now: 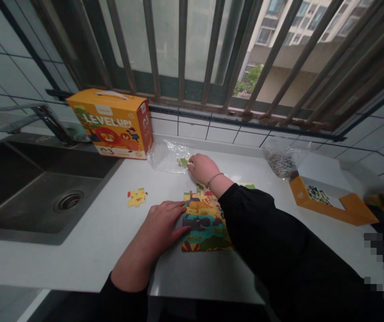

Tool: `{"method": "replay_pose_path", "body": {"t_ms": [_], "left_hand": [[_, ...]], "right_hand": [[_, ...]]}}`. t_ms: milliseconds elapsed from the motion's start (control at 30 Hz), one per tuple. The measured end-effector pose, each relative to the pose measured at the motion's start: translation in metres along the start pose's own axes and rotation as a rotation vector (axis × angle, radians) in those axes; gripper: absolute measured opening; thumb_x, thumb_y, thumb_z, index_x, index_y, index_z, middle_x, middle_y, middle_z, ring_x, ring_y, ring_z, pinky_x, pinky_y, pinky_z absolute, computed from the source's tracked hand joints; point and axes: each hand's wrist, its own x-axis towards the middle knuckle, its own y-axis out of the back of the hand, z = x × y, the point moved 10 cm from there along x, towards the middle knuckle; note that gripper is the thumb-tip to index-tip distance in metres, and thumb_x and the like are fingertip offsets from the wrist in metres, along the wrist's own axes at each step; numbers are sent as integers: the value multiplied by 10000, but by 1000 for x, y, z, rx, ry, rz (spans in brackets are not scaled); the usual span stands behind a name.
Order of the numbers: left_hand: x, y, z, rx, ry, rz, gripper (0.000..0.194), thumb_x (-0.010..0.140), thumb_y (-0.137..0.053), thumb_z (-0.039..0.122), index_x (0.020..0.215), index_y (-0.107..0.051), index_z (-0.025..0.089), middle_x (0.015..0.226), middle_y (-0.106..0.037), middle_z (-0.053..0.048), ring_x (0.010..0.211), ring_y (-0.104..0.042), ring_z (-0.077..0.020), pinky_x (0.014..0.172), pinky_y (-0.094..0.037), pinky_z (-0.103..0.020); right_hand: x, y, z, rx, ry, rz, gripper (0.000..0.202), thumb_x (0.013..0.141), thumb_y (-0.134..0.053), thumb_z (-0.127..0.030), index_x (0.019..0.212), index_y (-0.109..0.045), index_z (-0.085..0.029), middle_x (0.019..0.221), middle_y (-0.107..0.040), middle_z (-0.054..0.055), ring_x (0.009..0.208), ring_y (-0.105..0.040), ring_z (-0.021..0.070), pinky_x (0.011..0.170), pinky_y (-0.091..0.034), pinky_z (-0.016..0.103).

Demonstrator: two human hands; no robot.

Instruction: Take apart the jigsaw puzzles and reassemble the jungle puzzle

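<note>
A partly joined jigsaw puzzle (200, 222) with painted animals lies on the white counter in front of me. My left hand (165, 219) rests at its left edge, fingers stretched out and touching the pieces. Beyond the puzzle's top edge, my right hand (204, 169) pinches a green puzzle piece (183, 163) close to a clear plastic bag (165, 156). My right forearm covers much of the puzzle's right side. To the left lies a yellow puzzle piece (137, 197), apart from the rest.
An orange puzzle box (118, 127) stands at the back left, beside a sink (51, 223) with a tap (53, 123). At the right are an open orange box lid or tray (333, 212) and a plastic bag of pieces (282, 163). A barred window (181, 53) runs behind.
</note>
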Motion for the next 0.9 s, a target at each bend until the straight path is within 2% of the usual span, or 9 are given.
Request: {"method": "replay_pose_path", "body": {"t_ms": [133, 200, 300, 400, 533, 633, 733, 833, 900], "left_hand": [[-2, -2, 0, -18, -37, 30, 434, 954, -810, 393, 1360, -730, 261, 1525, -700, -112, 1390, -651, -364, 1142, -519, -586], [-3, 6, -11, -7, -1, 103, 371, 981, -768, 382, 1320, -744, 231, 1513, -693, -136, 1382, -651, -357, 1150, -531, -569], [-14, 36, -51, 103, 191, 293, 337, 1040, -644, 340, 1312, -740, 166, 1492, -683, -189, 1386, -639, -371, 1191, -513, -573], [-31, 63, -94, 240, 407, 422, 469, 1049, -570, 318, 1452, -656, 95, 1583, -609, -247, 1455, -576, -424, 1209, -489, -615], [-39, 60, -121, 259, 494, 339, 521, 1028, -547, 291, 1495, -615, 70, 1501, -668, -249, 1368, -617, -445, 1175, -507, -618], [-38, 51, -124, 223, 480, 297, 500, 1016, -562, 291, 1476, -634, 111, 1432, -687, -222, 1318, -629, -420, 1155, -515, -590], [-37, 48, -127, 187, 463, 320, 515, 986, -618, 324, 1460, -649, 125, 1366, -679, -218, 1299, -617, -409, 1152, -507, -594], [-36, 49, -129, 136, 432, 355, 561, 939, -679, 348, 1452, -662, 122, 1309, -651, -206, 1235, -625, -400, 1145, -509, -603], [-35, 49, -129, 76, 415, 377, 578, 914, -702, 343, 1449, -667, 128, 1298, -619, -185, 1196, -638, -375, 1142, -524, -583]], "right_hand": [[38, -24, 11, 14, -167, -60, 536, 1071, -629, -553, 1305, -733, -83, 1339, -726, 256, 1227, -696, 332, 1030, -526, 398], [49, -37, 14, 26, -208, -84, 578, 1017, -712, -571, 1289, -730, -62, 1331, -723, 281, 1220, -706, 359, 1005, -534, 404], [58, -52, 20, 60, -240, -110, 555, 933, -835, -514, 1230, -734, -56, 1290, -736, 291, 1189, -719, 374, 970, -534, 403], [61, -55, 28, 135, -253, -97, 617, 852, -921, -464, 1277, -683, -86, 1263, -752, 246, 1137, -724, 336, 913, -527, 369], [63, -44, 33, 281, -204, -27, 477, 884, -883, -322, 1263, -636, -169, 1092, -774, 84, 971, -708, 209, 826, -496, 296], [58, -28, 37, 380, -153, 25, 241, 947, -788, -257, 1132, -649, -192, 975, -748, 9, 853, -676, 141, 790, -492, 260], [43, -13, 43, 549, -112, 28, 150, 1001, -708, -283, 1116, -659, -200, 961, -744, 1, 793, -674, 126, 724, -518, 245], [17, -15, 39, 752, -58, -125, 131, 1002, -687, -267, 1109, -712, -196, 921, -749, 16, 743, -671, 138, 644, -524, 244], [-4, -22, 29, 717, 10, -241, 119, 986, -700, -230, 1077, -768, -194, 871, -753, 14, 709, -647, 134, 646, -514, 246]]}}
